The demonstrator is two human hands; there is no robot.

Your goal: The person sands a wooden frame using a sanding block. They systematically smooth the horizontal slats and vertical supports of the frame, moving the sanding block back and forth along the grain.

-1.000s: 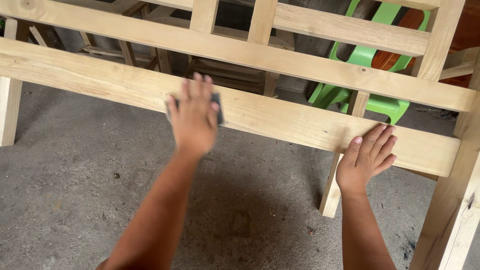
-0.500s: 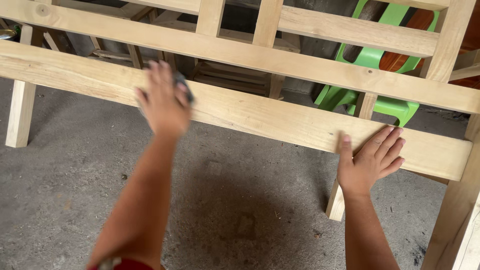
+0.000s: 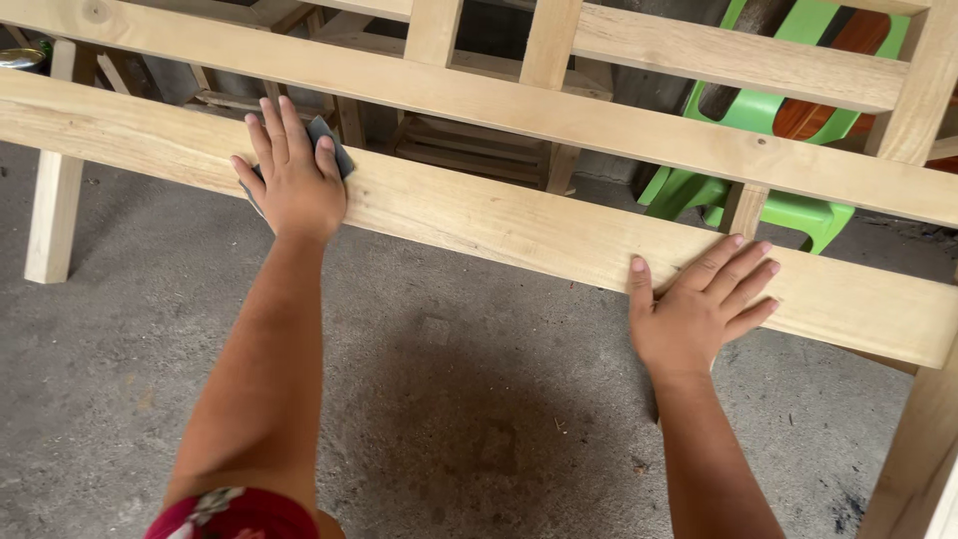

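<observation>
Left hand (image 3: pixel 292 180) lies flat with fingers spread, pressing a small grey sheet of what looks like sandpaper (image 3: pixel 324 140) against the wide pale wooden rail (image 3: pixel 479 215) of a slatted frame; only the sheet's edges show past the fingers. Right hand (image 3: pixel 699 304) rests open, palm down, farther along the same rail, holding nothing. Below both arms spreads a rough grey concrete floor (image 3: pixel 449 399). Behind the rail runs a narrower upper wooden bar (image 3: pixel 599 125), and beyond it stands a bright green plastic chair (image 3: pixel 788 205).
</observation>
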